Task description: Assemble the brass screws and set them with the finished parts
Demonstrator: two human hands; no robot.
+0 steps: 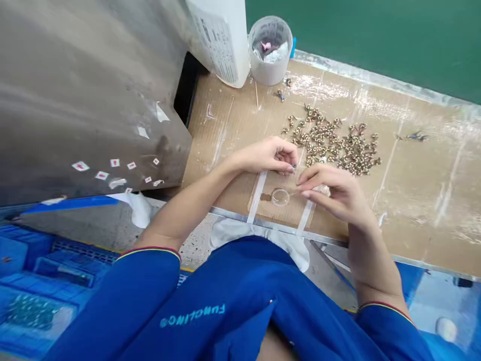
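My left hand (276, 156) is closed in a pinch just above the cardboard, with a small part (293, 166) showing a bit of blue at the fingertips. Most of that part is hidden by the fingers. Between the thumb and fingers of my right hand (334, 190) is a thin toothpick-like stick (295, 193), pointing left. Its tip is close to a small clear round dish (280, 197); I cannot tell whether they touch. Beyond both hands lies a loose pile of small brass-coloured parts (326, 138).
Brown cardboard (413, 200) covers the table. At the back stand a white tub (270, 72) with scraps inside and a white plastic jug (221, 45). A toothpick (257, 95) lies before the tub. To the left rises a metal panel (93, 100); blue crates (37, 281) sit below.
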